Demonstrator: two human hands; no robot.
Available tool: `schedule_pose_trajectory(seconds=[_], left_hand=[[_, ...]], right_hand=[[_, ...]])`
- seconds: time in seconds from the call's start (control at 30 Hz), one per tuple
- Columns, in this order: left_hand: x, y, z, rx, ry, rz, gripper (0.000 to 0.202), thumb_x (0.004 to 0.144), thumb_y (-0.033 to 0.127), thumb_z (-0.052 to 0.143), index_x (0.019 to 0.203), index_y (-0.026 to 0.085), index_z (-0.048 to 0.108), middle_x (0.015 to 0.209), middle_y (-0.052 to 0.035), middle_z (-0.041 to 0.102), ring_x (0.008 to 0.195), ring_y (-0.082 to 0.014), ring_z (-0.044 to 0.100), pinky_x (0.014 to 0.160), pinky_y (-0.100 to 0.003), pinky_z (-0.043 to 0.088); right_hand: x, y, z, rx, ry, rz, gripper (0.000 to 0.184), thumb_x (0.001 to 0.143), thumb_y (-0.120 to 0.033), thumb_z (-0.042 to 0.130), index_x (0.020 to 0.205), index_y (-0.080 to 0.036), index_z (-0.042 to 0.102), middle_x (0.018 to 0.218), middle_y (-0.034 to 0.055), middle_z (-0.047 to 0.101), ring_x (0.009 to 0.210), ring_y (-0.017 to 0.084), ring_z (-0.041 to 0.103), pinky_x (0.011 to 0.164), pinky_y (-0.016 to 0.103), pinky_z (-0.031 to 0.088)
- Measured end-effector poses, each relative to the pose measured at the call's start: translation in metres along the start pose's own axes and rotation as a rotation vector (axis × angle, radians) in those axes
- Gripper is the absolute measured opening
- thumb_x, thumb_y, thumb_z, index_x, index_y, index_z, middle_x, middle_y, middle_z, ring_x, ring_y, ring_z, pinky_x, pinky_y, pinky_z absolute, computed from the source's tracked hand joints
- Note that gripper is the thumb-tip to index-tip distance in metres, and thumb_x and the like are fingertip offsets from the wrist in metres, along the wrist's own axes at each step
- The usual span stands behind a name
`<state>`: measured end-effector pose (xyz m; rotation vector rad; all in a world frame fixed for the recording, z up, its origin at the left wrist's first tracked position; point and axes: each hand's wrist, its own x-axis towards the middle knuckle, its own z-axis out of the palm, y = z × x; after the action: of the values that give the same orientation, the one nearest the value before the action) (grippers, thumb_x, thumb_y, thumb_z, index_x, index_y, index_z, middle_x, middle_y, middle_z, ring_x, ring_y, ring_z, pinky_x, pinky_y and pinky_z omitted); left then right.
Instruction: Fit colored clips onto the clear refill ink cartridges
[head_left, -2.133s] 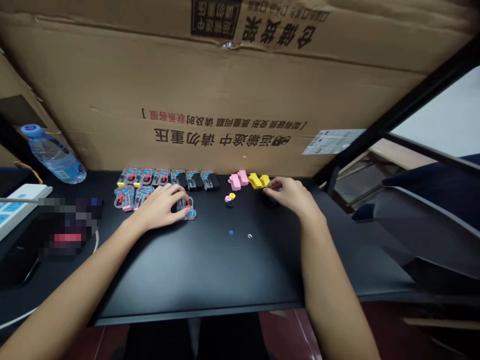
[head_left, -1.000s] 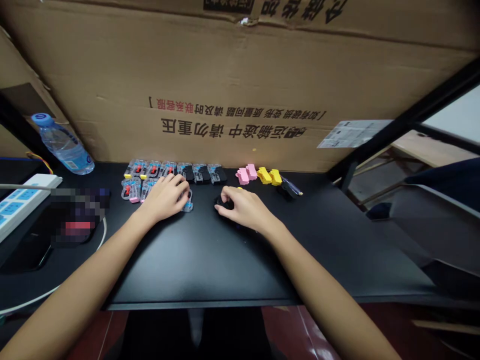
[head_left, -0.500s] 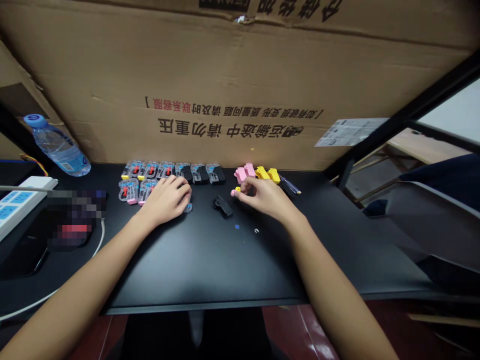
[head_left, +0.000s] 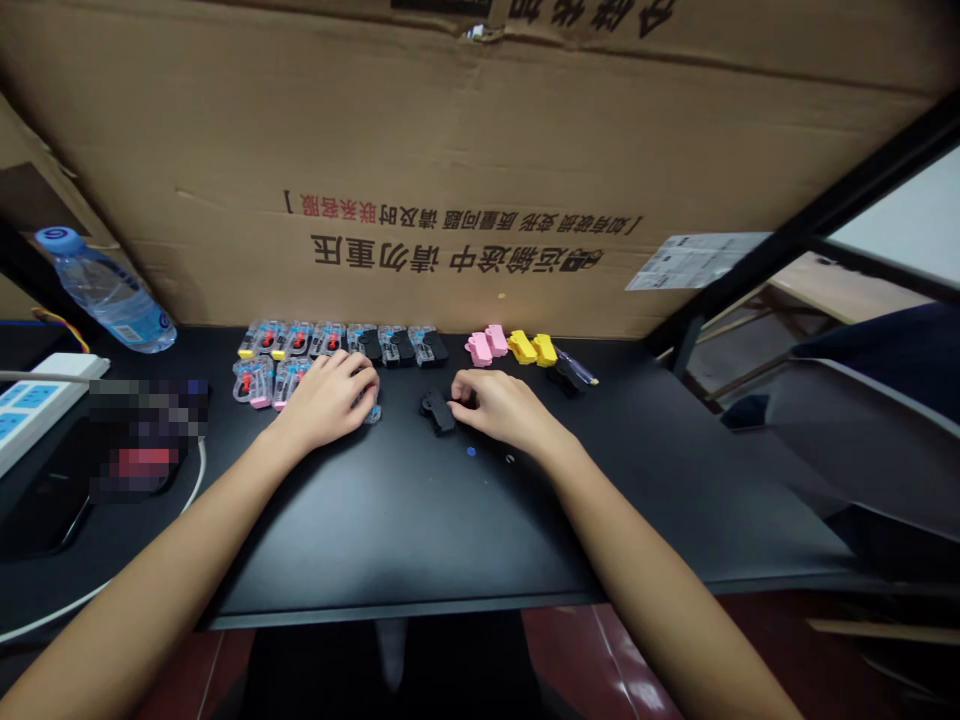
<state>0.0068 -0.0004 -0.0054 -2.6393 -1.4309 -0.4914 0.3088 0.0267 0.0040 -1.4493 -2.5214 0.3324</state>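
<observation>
My left hand [head_left: 331, 400] lies over the lower row of clear plastic toy pieces, its fingers curled down. A clear end of one toy piece [head_left: 374, 413] sticks out by its fingertips; the rest of that piece is hidden. My right hand [head_left: 499, 405] is on the table with fingers curled in and thumb tip close beside a black plastic part [head_left: 438, 412]. What its fingers hold, if anything, is hidden. Nearer to me lie a small blue disc [head_left: 471, 451] and a small white ring-like bit [head_left: 510, 459].
Several clear toy pieces [head_left: 298, 340] with coloured insides line the cardboard [head_left: 450, 150]. Pink parts [head_left: 478, 348], yellow parts [head_left: 533, 347] and a pen-like tool [head_left: 581, 368] lie to the right. A bottle [head_left: 112, 295], power strip [head_left: 45, 395] and white cable [head_left: 196, 475] are at left.
My right hand has moved left and slightly toward me, up to the black part. The small pink and yellow bits at its fingertips are out of sight. My left hand stays in place.
</observation>
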Motion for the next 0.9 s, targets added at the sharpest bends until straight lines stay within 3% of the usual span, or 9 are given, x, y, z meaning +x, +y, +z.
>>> schedule_pose_trajectory(seconds=[0.17,0.43,0.6,0.7,0.9], left_hand=[[0.0,0.0,0.0,0.013,0.003,0.005,0.027,0.109,0.029,0.046,0.104,0.02,0.071,0.119,-0.0096,0.072,0.105,-0.0287,0.061,0.094,-0.044,0.047],[0.0,-0.001,0.001,0.006,0.017,0.007,0.027,0.109,0.028,0.046,0.105,0.02,0.072,0.118,-0.01,0.072,0.105,-0.0285,0.061,0.095,-0.045,0.047],[0.0,-0.002,0.002,0.008,0.014,0.011,0.027,0.109,0.028,0.046,0.106,0.02,0.072,0.118,-0.0097,0.073,0.105,-0.029,0.061,0.093,-0.045,0.046],[0.0,-0.003,0.002,0.002,0.009,0.005,0.027,0.109,0.028,0.047,0.106,0.02,0.072,0.118,-0.01,0.072,0.106,-0.0291,0.061,0.094,-0.045,0.046],[0.0,-0.002,0.002,-0.039,0.008,-0.004,0.025,0.107,0.028,0.049,0.104,0.021,0.073,0.117,-0.0105,0.072,0.106,-0.0292,0.061,0.095,-0.045,0.046]], right_hand=[[0.007,0.003,0.012,0.015,0.071,-0.014,0.007,0.096,-0.017,0.067,0.099,-0.024,0.067,0.1,0.0026,0.078,0.091,0.02,0.07,0.069,0.027,0.038],[0.007,0.008,0.012,0.008,0.148,0.051,0.005,0.096,-0.023,0.072,0.099,-0.025,0.069,0.088,-0.0003,0.076,0.08,0.02,0.068,0.065,0.028,0.037],[0.009,0.008,0.014,-0.019,0.334,-0.087,0.011,0.097,-0.024,0.072,0.107,-0.023,0.068,0.108,0.0066,0.076,0.098,0.026,0.068,0.084,0.035,0.047],[0.012,0.01,0.019,-0.051,0.295,-0.141,0.007,0.096,-0.022,0.071,0.102,-0.022,0.068,0.098,0.0065,0.076,0.096,0.028,0.065,0.088,0.038,0.046],[0.016,0.014,0.025,-0.015,0.286,-0.146,0.006,0.095,-0.017,0.068,0.093,-0.022,0.069,0.084,0.0046,0.074,0.086,0.026,0.062,0.083,0.037,0.044]])
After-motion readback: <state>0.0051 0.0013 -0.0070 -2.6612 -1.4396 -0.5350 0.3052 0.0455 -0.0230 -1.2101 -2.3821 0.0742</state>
